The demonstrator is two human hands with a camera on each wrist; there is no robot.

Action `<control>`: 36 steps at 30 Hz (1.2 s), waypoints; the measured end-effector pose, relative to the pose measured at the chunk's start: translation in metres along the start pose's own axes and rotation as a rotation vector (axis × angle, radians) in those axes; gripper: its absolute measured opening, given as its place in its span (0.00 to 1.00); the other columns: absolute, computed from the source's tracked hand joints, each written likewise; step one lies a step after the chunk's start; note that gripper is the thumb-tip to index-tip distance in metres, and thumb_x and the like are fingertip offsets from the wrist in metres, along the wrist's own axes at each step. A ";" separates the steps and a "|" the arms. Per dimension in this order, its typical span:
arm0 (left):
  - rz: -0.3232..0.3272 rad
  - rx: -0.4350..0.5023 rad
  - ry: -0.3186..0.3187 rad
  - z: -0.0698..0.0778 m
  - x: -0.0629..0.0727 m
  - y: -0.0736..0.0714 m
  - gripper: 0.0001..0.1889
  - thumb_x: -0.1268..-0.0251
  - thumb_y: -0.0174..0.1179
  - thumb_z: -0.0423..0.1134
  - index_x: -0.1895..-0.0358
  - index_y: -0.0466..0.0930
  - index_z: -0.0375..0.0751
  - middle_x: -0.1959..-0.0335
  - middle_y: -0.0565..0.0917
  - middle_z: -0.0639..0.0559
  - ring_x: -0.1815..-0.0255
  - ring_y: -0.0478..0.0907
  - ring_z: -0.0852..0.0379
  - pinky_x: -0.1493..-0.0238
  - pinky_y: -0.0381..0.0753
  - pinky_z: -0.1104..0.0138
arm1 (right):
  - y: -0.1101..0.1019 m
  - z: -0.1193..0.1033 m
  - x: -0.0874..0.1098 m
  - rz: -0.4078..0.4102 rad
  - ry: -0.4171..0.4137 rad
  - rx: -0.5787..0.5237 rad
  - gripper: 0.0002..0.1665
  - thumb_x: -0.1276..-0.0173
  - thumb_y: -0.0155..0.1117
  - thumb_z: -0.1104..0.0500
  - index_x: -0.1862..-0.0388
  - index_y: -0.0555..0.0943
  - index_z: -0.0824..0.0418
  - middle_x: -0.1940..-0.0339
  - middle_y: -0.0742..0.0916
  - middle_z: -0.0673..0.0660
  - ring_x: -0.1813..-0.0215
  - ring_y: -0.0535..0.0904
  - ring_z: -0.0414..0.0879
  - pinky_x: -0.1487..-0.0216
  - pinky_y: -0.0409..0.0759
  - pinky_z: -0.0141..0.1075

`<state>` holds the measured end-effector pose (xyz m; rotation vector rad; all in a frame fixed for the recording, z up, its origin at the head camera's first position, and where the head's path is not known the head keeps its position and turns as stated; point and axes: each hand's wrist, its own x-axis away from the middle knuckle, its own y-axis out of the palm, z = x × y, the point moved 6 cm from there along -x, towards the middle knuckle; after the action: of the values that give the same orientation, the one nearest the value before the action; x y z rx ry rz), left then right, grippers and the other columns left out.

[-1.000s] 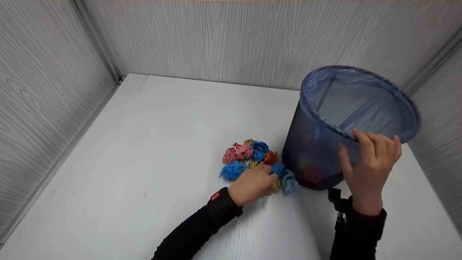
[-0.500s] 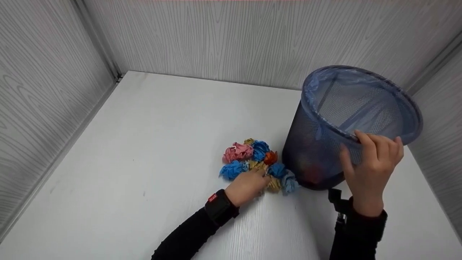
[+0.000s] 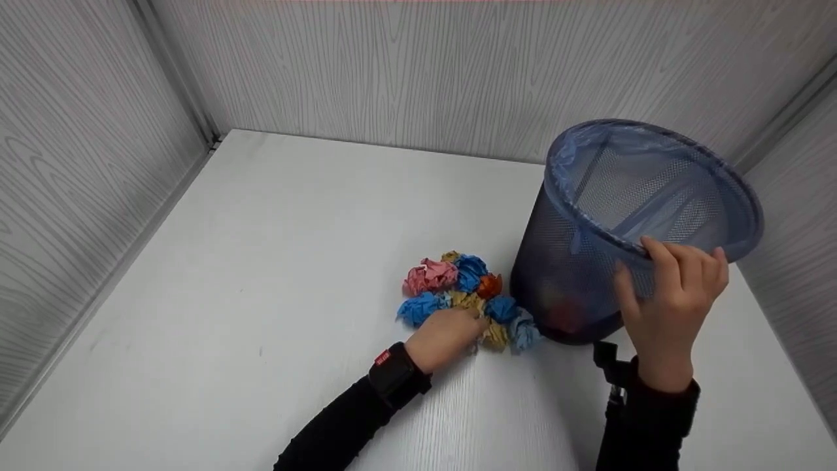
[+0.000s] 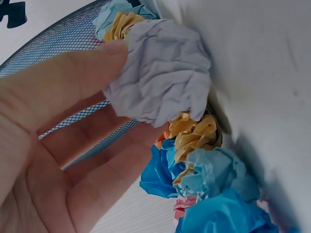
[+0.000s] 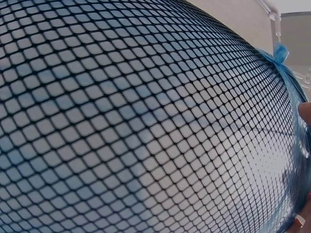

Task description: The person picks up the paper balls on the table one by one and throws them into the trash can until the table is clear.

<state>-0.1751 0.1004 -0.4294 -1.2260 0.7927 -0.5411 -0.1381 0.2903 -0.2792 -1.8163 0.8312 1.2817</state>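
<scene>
My left hand pinches a whitish crumpled paper ball between thumb and fingers; in the head view the hand mostly hides it. Around it lie several more paper balls: pink, bright blue, orange, tan and pale blue. My right hand grips the near rim of a dark mesh wastebasket with a blue bag liner. Only fingertips of that hand show at the right edge of the right wrist view.
The basket stands on the white table, just right of the paper balls. Reddish and pale shapes show dimly through its lower mesh. Grey wood-grain panels border the table at the back and both sides.
My left hand has shifted slightly left and back toward me, uncovering the tan and blue balls near its fingertips. The right hand and the basket stay nearly still.
</scene>
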 end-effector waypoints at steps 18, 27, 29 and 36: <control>-0.021 -0.008 0.001 0.001 0.002 -0.007 0.09 0.47 0.55 0.28 0.79 0.73 0.45 0.79 0.76 0.56 0.77 0.72 0.64 0.78 0.66 0.75 | 0.000 0.004 0.004 -0.006 0.001 0.010 0.18 0.50 0.61 0.56 0.67 0.78 0.70 0.72 0.77 0.67 0.63 0.68 0.62 0.41 0.49 0.52; -0.002 -0.033 0.051 0.012 0.006 -0.027 0.10 0.45 0.55 0.27 0.77 0.75 0.46 0.80 0.75 0.57 0.76 0.72 0.64 0.77 0.64 0.75 | 0.001 0.003 0.003 -0.020 -0.005 0.007 0.18 0.50 0.59 0.56 0.66 0.78 0.70 0.71 0.77 0.67 0.63 0.68 0.62 0.41 0.49 0.52; 0.019 -0.013 0.063 0.014 0.006 -0.035 0.09 0.43 0.54 0.27 0.77 0.74 0.45 0.81 0.73 0.57 0.77 0.70 0.65 0.78 0.62 0.76 | 0.001 0.003 0.003 -0.022 -0.006 0.005 0.18 0.50 0.60 0.56 0.66 0.78 0.70 0.71 0.77 0.67 0.62 0.68 0.62 0.41 0.49 0.52; 0.283 0.138 0.170 0.022 0.003 -0.080 0.04 0.43 0.56 0.29 0.71 0.79 0.40 0.73 0.77 0.54 0.69 0.74 0.63 0.66 0.69 0.79 | 0.001 0.003 0.002 -0.018 -0.010 0.006 0.19 0.49 0.60 0.54 0.66 0.78 0.70 0.71 0.77 0.67 0.62 0.68 0.62 0.41 0.49 0.53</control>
<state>-0.1526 0.0899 -0.3498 -0.9300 1.0362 -0.4629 -0.1400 0.2925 -0.2820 -1.8074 0.8106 1.2740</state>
